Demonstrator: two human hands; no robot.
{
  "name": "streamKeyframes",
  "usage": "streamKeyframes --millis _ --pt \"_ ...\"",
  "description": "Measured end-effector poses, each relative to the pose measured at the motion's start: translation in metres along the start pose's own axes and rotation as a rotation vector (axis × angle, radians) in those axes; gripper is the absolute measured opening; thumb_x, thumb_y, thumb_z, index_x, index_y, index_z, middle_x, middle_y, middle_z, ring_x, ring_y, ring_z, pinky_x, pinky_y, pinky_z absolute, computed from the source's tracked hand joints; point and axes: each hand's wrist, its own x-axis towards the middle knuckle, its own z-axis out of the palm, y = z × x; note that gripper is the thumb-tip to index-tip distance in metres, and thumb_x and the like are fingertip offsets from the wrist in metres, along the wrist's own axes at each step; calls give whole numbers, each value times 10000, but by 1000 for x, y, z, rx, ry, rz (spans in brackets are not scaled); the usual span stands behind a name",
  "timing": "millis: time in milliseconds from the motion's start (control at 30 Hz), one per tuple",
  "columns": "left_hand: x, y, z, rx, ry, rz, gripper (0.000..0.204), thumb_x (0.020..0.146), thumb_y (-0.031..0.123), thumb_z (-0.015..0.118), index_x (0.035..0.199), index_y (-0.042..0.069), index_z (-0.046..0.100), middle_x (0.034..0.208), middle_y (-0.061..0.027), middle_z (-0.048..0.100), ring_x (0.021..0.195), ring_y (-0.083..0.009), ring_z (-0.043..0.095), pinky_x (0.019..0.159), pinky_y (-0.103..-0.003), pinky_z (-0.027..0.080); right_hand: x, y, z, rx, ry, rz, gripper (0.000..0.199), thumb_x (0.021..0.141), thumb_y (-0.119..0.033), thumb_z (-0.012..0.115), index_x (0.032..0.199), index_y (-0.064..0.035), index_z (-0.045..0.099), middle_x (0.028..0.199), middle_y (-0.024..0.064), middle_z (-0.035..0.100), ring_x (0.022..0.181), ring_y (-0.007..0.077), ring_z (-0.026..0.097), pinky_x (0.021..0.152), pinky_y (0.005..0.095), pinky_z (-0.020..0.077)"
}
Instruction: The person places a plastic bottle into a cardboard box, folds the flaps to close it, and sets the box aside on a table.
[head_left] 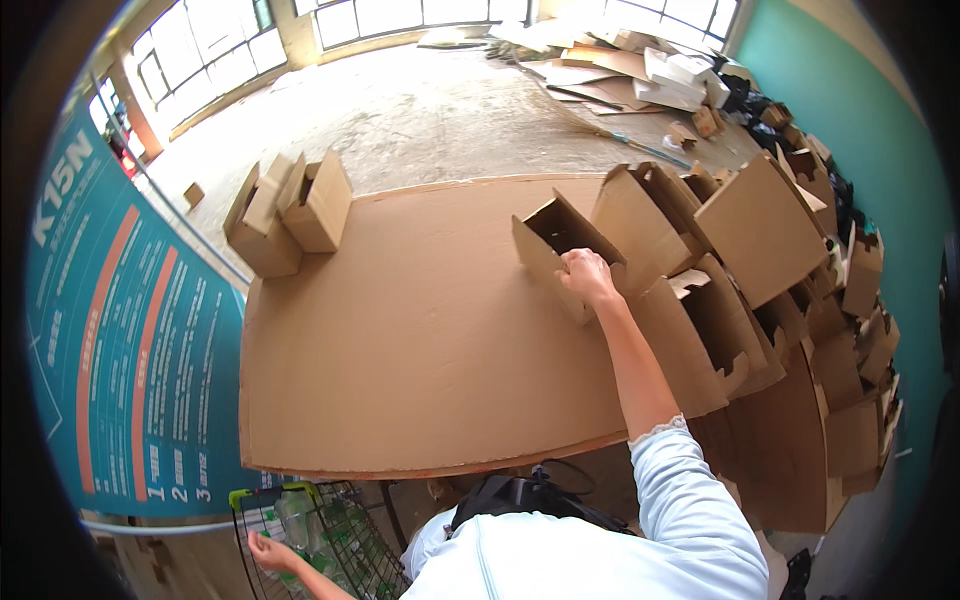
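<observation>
My right hand (588,274) is closed on the near edge of an open cardboard box (541,262), which stands on a table topped with brown cardboard (420,330). The box's flaps are up and its inside is dark. Low on the left, my left hand (272,553) hangs over a black wire basket (375,545) with green corner pieces. Its fingers are slightly apart, with nothing seen in them. Clear plastic pieces (300,515) with some green lie in the basket, beside that hand.
Two open boxes (318,205) stand at the table's far left corner. Several more boxes (765,230) crowd the right side and pile against the green wall. A teal printed banner (130,330) stands on the left. Flattened cardboard and white foam (670,80) lie on the floor beyond.
</observation>
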Motion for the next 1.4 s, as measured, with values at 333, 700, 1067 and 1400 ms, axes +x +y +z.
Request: streamKeyframes --millis 333,700,1067,1400 --pt "-112 -215 -3 657 -1007 -531 874 638 305 848 1351 -26 467 1353 -213 538 1213 -405 527 995 -464 453 -124 -175 45 91 -157 -634 154 850 -112 555 745 -13 608 620 202 591 589 392 613 540 466 484" --pt "-92 -185 -76 387 -1221 -248 1169 461 220 962 1431 -18 354 1382 -223 483 1269 -368 483 1045 -434 431 -205 -231 45 89 -382 -780 109 895 -119 611 817 -50 580 631 126 576 618 319 610 540 424 470" --pt "-7 -140 -67 128 -535 -196 985 659 255 846 1432 -46 315 1324 -264 503 1164 -419 534 976 -459 435 -221 -230 50 78 -364 -729 87 875 -77 621 811 -43 575 625 121 566 605 305 602 544 415 473" --pt "80 242 -98 -1380 -470 341 821 830 570 650 1341 -28 413 1250 -201 545 1152 -321 562 979 -475 485 -220 -229 54 64 -356 -747 34 867 -76 603 897 -61 598 703 108 607 685 306 634 578 423 484"
